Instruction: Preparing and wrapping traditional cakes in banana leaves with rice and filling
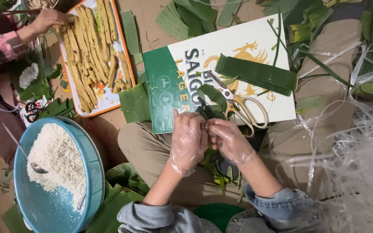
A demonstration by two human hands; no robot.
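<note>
My left hand and my right hand, both in thin clear plastic gloves, meet over my lap and pinch a small folded green leaf bundle between their fingertips. Most of the bundle is hidden by my fingers. Just beyond the hands lies a flat green-and-white cardboard box across my knees. On it rest cream-handled scissors and a stack of cut green leaf strips.
A blue basket of white rice with a metal spoon stands at lower left. An orange-rimmed tray of yellow strips lies upper left, where another person's hand reaches. Clear plastic strings pile at right. Leaves litter the floor.
</note>
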